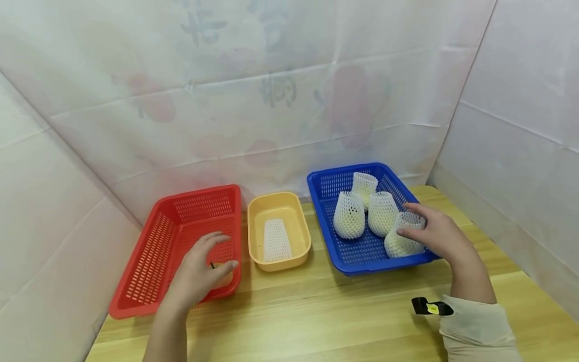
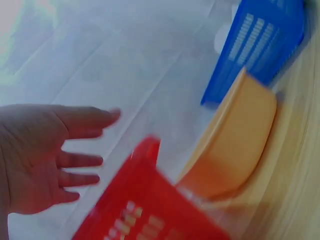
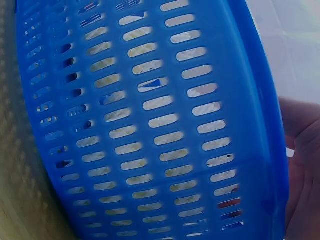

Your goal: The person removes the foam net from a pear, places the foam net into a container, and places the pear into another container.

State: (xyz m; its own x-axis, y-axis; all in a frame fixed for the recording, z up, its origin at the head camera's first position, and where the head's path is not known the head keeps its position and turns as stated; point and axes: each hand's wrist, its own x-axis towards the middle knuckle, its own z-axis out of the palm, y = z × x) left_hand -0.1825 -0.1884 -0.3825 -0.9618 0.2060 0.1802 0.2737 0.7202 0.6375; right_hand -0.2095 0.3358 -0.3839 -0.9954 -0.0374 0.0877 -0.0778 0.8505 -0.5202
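Nearest is the pale wooden tabletop (image 1: 289, 311), running below both hands. The left hand (image 1: 194, 275) hovers at the near right corner of a red slatted plastic basket (image 1: 237, 221), thumb well apart from the fingers; the left wrist view shows nothing in its grasp. Just under its thumb sits the one bare fruit to be seen, a rounded yellowish-orange one with a dark stem (image 1: 226, 280), lying inside that basket. The hand covers part of the basket, so I cannot rule out another behind it.

A little farther away, the right hand (image 1: 447, 232) has thumb and fingers parted about the top of a rounded pale fruit in a white foam-net sleeve (image 1: 399, 245); no firm grip shows, and I cannot tell whether it touches the net. This fruit stands at the near right of a blue slatted plastic basket (image 1: 323, 221).

Between the two hands, a shallow yellow plastic tray (image 1: 280, 264) bears a flat white foam-net sleeve (image 1: 277, 239); whether more lie stacked under it is unclear.

Beyond the right hand's fingertips, three more netted fruits stand in the blue basket: one nearest the tray (image 1: 349, 217), one in the middle (image 1: 382, 213), one at the back (image 1: 364, 187).

By this count four are sleeved and placed; one bare fruit and at least one unfilled sleeve remain, so the sleeving seems nearly through.
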